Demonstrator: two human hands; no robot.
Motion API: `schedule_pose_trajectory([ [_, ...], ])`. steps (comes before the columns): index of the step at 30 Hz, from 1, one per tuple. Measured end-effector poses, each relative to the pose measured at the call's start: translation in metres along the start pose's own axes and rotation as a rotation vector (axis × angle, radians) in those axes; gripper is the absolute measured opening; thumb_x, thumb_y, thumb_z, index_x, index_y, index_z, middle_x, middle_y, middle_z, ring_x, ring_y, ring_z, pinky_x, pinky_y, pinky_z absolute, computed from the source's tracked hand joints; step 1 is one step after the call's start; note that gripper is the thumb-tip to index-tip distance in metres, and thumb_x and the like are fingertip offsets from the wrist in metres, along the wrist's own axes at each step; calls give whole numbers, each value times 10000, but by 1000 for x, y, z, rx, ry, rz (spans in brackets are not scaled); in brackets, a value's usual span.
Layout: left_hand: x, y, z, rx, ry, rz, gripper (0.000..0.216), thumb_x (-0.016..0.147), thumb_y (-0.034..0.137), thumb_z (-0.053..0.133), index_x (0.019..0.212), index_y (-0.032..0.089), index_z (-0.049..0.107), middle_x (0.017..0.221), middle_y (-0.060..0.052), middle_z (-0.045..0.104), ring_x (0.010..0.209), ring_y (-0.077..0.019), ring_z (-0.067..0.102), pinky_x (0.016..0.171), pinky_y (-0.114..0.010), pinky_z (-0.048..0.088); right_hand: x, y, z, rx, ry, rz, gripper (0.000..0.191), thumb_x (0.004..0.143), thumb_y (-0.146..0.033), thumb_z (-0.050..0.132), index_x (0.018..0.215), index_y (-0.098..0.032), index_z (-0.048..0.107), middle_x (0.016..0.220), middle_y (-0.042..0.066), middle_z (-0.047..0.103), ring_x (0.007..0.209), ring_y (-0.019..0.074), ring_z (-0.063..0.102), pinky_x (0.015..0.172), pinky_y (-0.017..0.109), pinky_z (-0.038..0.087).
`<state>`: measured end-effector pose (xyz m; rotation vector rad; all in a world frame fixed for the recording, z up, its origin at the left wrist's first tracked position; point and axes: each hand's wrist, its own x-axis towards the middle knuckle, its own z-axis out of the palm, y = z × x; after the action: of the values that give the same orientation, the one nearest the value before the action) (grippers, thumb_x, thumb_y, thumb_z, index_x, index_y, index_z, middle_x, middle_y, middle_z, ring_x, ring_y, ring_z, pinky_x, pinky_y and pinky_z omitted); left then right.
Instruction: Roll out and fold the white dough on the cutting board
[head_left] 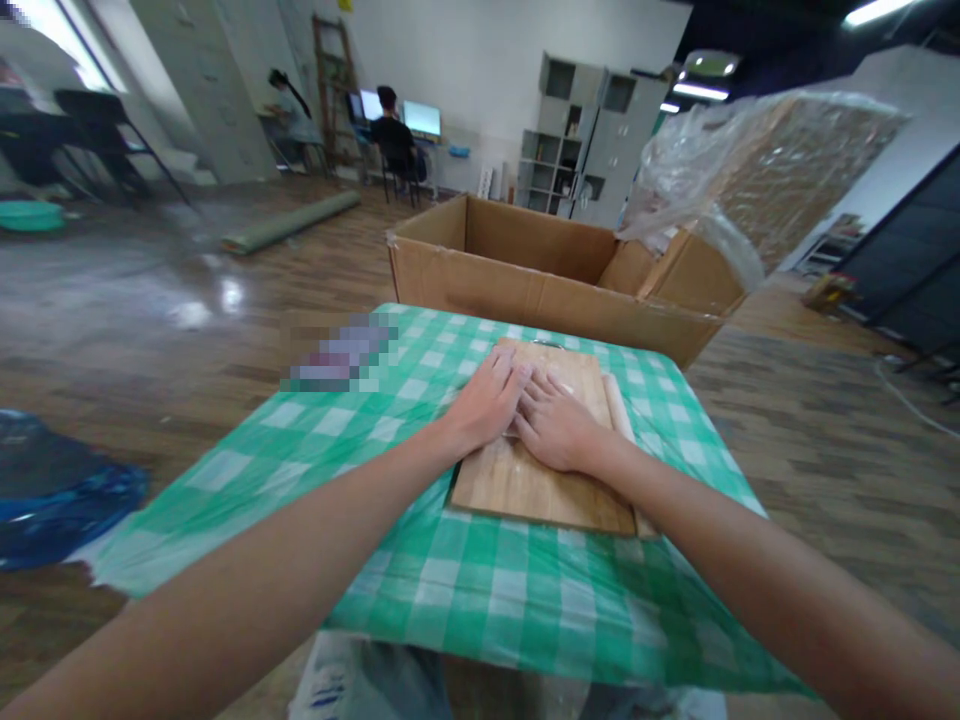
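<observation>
A wooden cutting board [551, 495] with a metal handle at its far end lies on a green-and-white checked tablecloth [465, 590]. My left hand [491, 395] rests over the board's left half, its fingers stretched forward. Beside it and touching it, my right hand [555, 420] lies palm down with fingers extended. Whether anything sits under my palms is hidden. Faint whitish marks show on the wood around my fingers. Along the board's right edge lies a pale wooden rod, like a rolling pin [617, 405].
Just beyond the table stands a large open cardboard box [525, 285], with a plastic-wrapped carton [810, 170] at its right. A blurred-out item [341, 352] lies at the table's left edge. A blue plastic bag [67, 500] is on the floor at left. People sit farther back.
</observation>
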<state>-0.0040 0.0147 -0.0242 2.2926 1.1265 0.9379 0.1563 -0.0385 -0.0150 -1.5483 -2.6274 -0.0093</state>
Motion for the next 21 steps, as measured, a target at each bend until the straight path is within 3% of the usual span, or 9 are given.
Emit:
schedule_pose_trajectory([
  [3, -1, 5, 1, 87, -56, 104, 690, 1089, 514, 182, 1551, 54, 409, 1665, -209, 378, 1585, -270, 298, 1303, -451, 238, 3, 1, 3, 2, 16, 4, 644, 1071, -360, 282, 1658, -94, 278, 1728, 158, 250, 1610, 323, 184, 1290, 586, 148],
  [7, -2, 9, 3, 191, -202, 226, 671, 1095, 515, 193, 1542, 76, 434, 1655, -196, 403, 1575, -279, 318, 1296, -484, 236, 3, 0, 8, -12, 86, 174, 712, 1032, -329, 309, 1657, -7, 204, 1737, 204, 182, 1615, 344, 144, 1292, 576, 168],
  [12, -1, 3, 8, 342, -238, 304, 725, 1105, 508, 100, 1557, 47, 429, 1641, -202, 424, 1556, -268, 357, 1295, -453, 203, -7, 13, 12, -56, 85, 203, 683, 1034, -284, 240, 1633, 45, 247, 1720, 241, 208, 1614, 357, 135, 1291, 568, 194],
  [18, -6, 11, 5, 459, -297, 255, 853, 1064, 634, 139, 1555, 2, 434, 1652, -257, 370, 1583, -354, 285, 1291, -526, 145, -17, 30, 8, -88, 35, 179, 684, 1030, -337, 264, 1627, -7, 315, 1684, 214, 337, 1586, 348, 259, 1270, 564, 247],
  [21, -8, 16, 0, 412, -280, 226, 831, 1069, 627, 145, 1515, 15, 488, 1625, -245, 428, 1565, -348, 329, 1284, -523, 179, -30, 36, -11, -89, 127, 208, 679, 1037, -366, 257, 1587, 18, 362, 1651, 262, 380, 1551, 381, 324, 1218, 589, 304],
])
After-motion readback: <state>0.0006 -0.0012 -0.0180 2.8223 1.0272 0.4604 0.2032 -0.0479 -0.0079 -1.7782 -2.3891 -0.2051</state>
